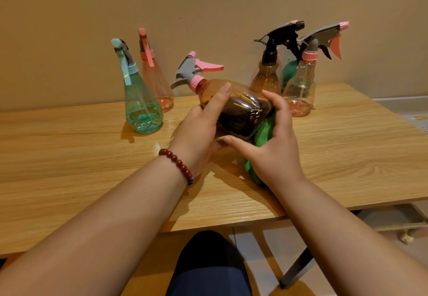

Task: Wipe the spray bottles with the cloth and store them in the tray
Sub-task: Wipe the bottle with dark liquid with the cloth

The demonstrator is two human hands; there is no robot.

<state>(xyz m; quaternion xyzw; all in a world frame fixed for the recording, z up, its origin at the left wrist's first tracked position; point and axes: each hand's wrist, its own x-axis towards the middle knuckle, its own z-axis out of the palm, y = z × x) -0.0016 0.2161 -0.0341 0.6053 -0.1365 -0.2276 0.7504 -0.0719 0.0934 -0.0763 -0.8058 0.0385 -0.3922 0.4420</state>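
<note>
My left hand [201, 129] grips an orange see-through spray bottle [238, 112] with a pink-and-grey trigger head, held tilted above the table with its head pointing up and left. My right hand [271, 147] holds a green cloth [261, 133] against the bottle's base. Standing at the back left are a teal teardrop bottle [142, 105] and a pink teardrop bottle [159, 82]. At the back right stand a brown bottle with a black head [266, 80], a green bottle [290, 71] mostly hidden behind it, and a clear pink bottle [301, 89]. No tray is in view.
The wooden table [92, 156] runs against a beige wall. Its right edge is near the back-right bottles. Below the front edge I see my dark-clothed knee [208, 263], a black table leg [298, 268] and a low shelf or cart [393, 219] at the right.
</note>
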